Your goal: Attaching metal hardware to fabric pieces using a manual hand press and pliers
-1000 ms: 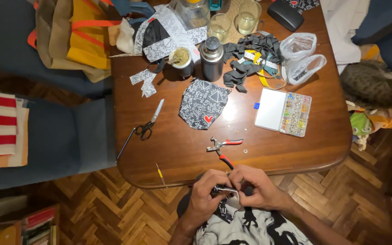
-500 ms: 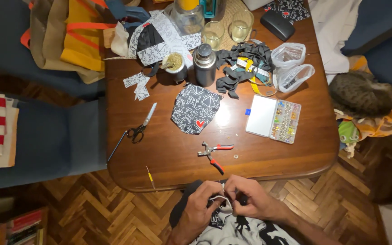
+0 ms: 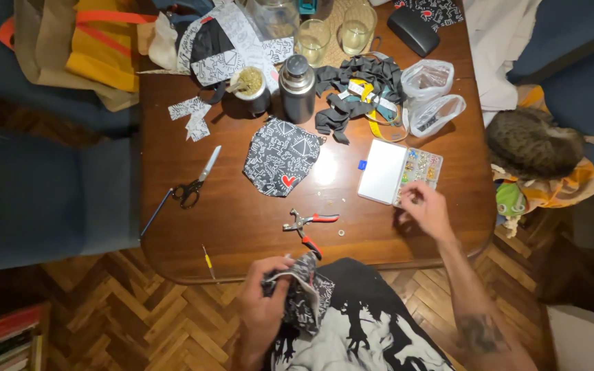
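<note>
My left hand (image 3: 259, 302) is closed around a piece of black-and-white patterned cloth (image 3: 304, 292), held just off the near edge of the worktop (image 3: 242, 227), above my lap. The cloth hangs bunched below the grip; its long axis runs roughly from the far edge, pinched at the fingers, down toward me. I judge it light, soft and limp, so it will fold wherever it is unsupported; the best hold is along the edge, pinched flat, not in the slack middle.

My right hand (image 3: 426, 209) lies at the right of the worktop, fingers loosely curled and touching the near edge of the open compartment box (image 3: 401, 173). Whether the fingertips hold one of its small parts I cannot tell. The box is stiff and flat, lid open to the left, long axis slanting near to far.

Between the hands lie red-handled pliers (image 3: 307, 227), handles pointing right, with a small ring (image 3: 342, 233) just beside them. Farther off lies a rounded patterned cloth panel (image 3: 280, 165) with a red heart, and left of it scissors (image 3: 197, 182), blades pointing far. At the far side stand a steel flask (image 3: 297, 79) and two glasses (image 3: 335, 36). A cat (image 3: 531, 141) rests on a seat to the right.
</note>
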